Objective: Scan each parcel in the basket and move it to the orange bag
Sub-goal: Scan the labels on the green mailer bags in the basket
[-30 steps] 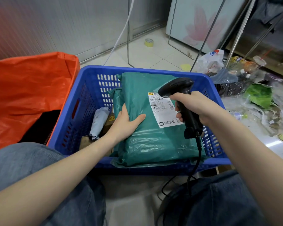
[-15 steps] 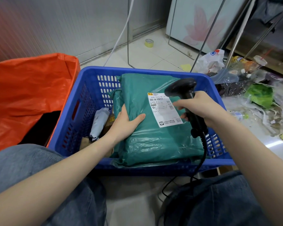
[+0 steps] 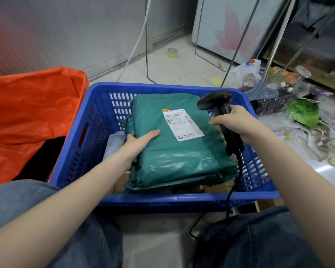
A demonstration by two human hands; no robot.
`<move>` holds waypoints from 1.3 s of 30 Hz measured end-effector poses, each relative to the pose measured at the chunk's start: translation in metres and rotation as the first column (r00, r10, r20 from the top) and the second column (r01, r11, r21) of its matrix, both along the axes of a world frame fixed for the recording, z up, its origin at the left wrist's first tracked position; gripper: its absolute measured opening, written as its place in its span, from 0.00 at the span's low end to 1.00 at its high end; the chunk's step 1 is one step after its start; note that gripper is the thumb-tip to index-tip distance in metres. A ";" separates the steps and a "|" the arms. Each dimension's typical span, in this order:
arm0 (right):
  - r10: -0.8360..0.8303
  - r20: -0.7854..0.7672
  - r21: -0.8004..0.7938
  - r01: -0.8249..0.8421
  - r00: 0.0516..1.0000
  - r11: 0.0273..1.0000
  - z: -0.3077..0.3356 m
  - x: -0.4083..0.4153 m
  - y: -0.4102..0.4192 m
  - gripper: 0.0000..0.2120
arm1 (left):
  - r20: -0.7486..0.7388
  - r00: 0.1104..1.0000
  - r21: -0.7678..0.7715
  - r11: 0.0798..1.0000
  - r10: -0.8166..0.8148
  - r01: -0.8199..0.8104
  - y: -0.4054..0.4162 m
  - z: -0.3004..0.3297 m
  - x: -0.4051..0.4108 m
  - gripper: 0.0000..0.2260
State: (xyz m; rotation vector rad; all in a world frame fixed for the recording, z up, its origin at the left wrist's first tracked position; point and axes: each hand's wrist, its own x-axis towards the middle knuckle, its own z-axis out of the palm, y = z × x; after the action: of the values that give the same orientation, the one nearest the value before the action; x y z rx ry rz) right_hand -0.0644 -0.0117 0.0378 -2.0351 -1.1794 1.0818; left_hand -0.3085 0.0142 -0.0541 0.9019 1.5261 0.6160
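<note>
A large green parcel (image 3: 174, 151) with a white label (image 3: 182, 123) lies on top in the blue basket (image 3: 162, 202). My left hand (image 3: 139, 142) grips its left edge, thumb on top and fingers underneath. My right hand (image 3: 238, 122) grips a black barcode scanner (image 3: 217, 105), held over the basket's right side with its head pointing left toward the label. A grey parcel (image 3: 113, 144) and brown cardboard parcels sit lower in the basket, mostly hidden. The orange bag (image 3: 31, 117) stands open just left of the basket.
The scanner's black cable (image 3: 230, 194) hangs over the basket's near rim between my knees. Plastic bags and litter (image 3: 298, 113) cover the floor to the right. Metal rack legs (image 3: 147, 55) and a tape roll (image 3: 172, 53) stand behind the basket.
My right hand has drawn the scanner to the right, away from the label. My left hand has slid further under the green parcel's left edge.
</note>
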 end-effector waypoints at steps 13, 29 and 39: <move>-0.123 -0.105 0.026 0.126 0.987 0.992 -0.041 0.033 -0.020 0.28 | 0.176 0.984 -0.117 0.993 0.005 0.016 0.011 0.005 -0.003 0.39; -0.124 -0.107 0.059 0.131 0.986 0.990 -0.043 0.072 -0.028 0.12 | 0.301 0.952 0.030 0.997 0.062 -0.074 -0.003 0.008 0.061 0.51; -0.110 -0.125 0.187 0.132 0.986 0.973 -0.040 0.072 -0.025 0.11 | -0.229 0.973 0.301 0.950 -0.016 0.086 -0.021 0.058 0.140 0.45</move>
State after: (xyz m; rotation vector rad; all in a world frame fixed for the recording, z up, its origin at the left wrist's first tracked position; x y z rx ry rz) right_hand 0.0080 -0.0364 -0.0017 -1.8448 -1.0455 0.9700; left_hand -0.1685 -0.0072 0.0039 1.2833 1.6264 0.7488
